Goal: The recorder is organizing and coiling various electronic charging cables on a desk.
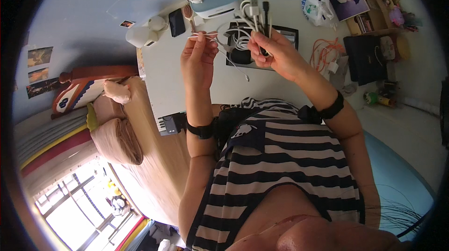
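My right hand (277,53) grips a bunch of cables (257,18), white and black, with a white USB plug and a black connector standing up above the fingers. Between the thumb and fingers of my left hand (200,49) a thin white cable (210,35) is pinched. One white cable end (246,77) dangles between the two hands. Behind and below them, a black open tray or box (293,33) lies on the white desk (168,75). It holds a coiled white cable (241,42) and a dark item, partly hidden by my right hand.
A phone (177,23), a hairbrush (188,12) and a blue-white organizer (221,2) stand along the back. To the right lie orange cables (321,53), a plastic bag (317,9), a black pouch (364,58) and a cardboard box (375,16). A bed (154,138) is at the left.
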Demonstrator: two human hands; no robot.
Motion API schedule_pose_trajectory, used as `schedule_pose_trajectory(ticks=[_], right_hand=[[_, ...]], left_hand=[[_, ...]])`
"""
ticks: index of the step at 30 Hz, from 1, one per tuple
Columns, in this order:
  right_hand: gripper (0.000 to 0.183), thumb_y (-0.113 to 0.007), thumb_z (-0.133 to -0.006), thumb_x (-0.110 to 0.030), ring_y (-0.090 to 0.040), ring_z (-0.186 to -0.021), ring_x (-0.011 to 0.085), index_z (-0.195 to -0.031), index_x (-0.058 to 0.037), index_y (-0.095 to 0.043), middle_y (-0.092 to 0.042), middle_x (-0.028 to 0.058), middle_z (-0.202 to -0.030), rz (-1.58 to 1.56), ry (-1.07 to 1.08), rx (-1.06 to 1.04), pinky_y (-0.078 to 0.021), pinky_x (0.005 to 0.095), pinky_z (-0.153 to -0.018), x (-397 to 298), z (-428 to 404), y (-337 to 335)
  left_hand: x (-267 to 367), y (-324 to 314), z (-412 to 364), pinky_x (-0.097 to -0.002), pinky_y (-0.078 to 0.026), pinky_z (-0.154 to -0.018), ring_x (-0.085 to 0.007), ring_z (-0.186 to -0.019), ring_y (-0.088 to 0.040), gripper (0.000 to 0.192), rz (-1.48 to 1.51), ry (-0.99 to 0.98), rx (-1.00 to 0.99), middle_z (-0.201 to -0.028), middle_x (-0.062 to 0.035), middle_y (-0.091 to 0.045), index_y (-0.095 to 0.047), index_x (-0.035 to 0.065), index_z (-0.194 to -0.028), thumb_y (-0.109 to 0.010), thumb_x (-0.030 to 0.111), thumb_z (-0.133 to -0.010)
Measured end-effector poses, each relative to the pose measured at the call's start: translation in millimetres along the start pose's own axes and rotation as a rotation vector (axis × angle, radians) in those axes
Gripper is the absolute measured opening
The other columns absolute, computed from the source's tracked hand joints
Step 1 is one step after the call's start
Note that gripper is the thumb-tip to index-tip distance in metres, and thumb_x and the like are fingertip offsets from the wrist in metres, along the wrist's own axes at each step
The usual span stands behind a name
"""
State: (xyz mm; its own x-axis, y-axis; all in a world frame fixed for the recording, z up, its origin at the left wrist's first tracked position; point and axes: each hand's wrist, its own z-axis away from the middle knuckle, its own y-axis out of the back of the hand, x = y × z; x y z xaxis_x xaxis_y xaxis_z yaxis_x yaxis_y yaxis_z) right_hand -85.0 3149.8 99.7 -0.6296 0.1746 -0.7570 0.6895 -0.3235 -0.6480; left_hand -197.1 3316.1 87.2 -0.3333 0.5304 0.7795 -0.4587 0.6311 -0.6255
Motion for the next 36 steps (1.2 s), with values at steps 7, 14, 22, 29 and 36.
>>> schedule_pose_trajectory(ticks=[7, 14, 22, 29, 36], right_hand=[[0.020, -0.043, -0.091, -0.021, -0.053, -0.060, 0.0104, -0.092, -0.0016, -0.043, -0.052, 0.0044, -0.069, 0.780, 0.333, 0.263, -0.0425, 0.0251, -0.053, 10.4, -9.6, 3.8], [0.024, -0.049, -0.087, -0.019, -0.060, -0.074, 0.0280, -0.102, -0.0006, -0.046, -0.059, 0.0137, -0.081, 0.991, 0.512, 0.390, -0.0455, 0.0347, -0.061, 34.5, -8.0, 15.4], [0.016, -0.046, -0.090, -0.020, -0.050, -0.052, 0.0124, -0.095, -0.0052, -0.047, -0.052, 0.0037, -0.066, 0.544, 0.302, 0.319, -0.0403, 0.0242, -0.044, 34.2, -4.7, 15.6], [0.012, -0.041, -0.092, -0.021, -0.032, -0.047, 0.0028, -0.093, -0.0091, -0.041, -0.038, -0.0041, -0.061, 0.406, 0.101, 0.201, -0.0254, 0.0171, -0.037, 14.7, 7.2, 16.1], [0.011, -0.043, -0.091, -0.020, -0.029, -0.048, 0.0017, -0.093, -0.0094, -0.040, -0.035, -0.0049, -0.062, 0.393, -0.077, 0.141, -0.0223, 0.0169, -0.037, -4.6, 19.0, 18.8]], left_hand=[[-16.8, -16.1, 3.9, -0.0222, -0.047, -0.061, -0.0139, -0.066, -0.060, 0.016, -0.032, 0.225, -0.001, -0.082, -0.0117, -0.063, -0.054, 0.0031, -0.089, -0.051, 0.019, -0.087], [-30.7, -27.2, 5.6, -0.0221, -0.049, -0.061, -0.0143, -0.068, -0.061, 0.016, 0.011, 0.244, -0.051, -0.083, -0.0114, -0.063, -0.053, 0.0032, -0.088, -0.049, 0.019, -0.088], [-38.8, -41.7, 8.0, -0.0214, -0.048, -0.059, -0.0134, -0.067, -0.061, 0.015, -0.064, 0.218, 0.043, -0.077, -0.0085, -0.062, -0.054, 0.0035, -0.089, -0.051, 0.019, -0.087], [-19.1, -28.7, 1.4, -0.0194, -0.035, -0.045, -0.0079, -0.047, -0.047, 0.020, -0.774, 0.219, -0.023, -0.056, -0.0009, -0.052, -0.057, 0.0026, -0.075, -0.057, 0.021, -0.084], [-31.7, -30.5, 9.2, -0.0258, -0.044, -0.065, -0.0117, -0.074, -0.051, 0.032, -1.010, -0.100, -0.382, -0.095, -0.0076, -0.056, -0.051, 0.0009, -0.101, -0.064, 0.020, -0.079]])
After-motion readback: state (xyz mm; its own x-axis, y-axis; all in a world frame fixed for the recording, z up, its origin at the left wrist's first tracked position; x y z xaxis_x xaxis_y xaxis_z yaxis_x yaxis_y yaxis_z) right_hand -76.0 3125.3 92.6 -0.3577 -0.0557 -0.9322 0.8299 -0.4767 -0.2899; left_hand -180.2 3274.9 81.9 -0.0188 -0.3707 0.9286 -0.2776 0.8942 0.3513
